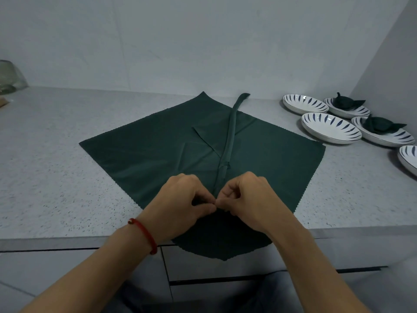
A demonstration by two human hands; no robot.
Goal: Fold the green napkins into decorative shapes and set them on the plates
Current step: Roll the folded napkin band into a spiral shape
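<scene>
Green napkin [144,152] flat, rolled ridge [230,136] runs near-far; both hands [215,203] pinch near end.

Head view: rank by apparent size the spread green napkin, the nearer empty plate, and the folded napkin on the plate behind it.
1. Spread green napkin, by far the largest.
2. Nearer empty plate.
3. Folded napkin, smallest. It sits slightly farther back, but the gap looks too clear for distance to explain.

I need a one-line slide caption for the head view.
Both hands pinch a green napkin on the counter, beside patterned plates.
</scene>
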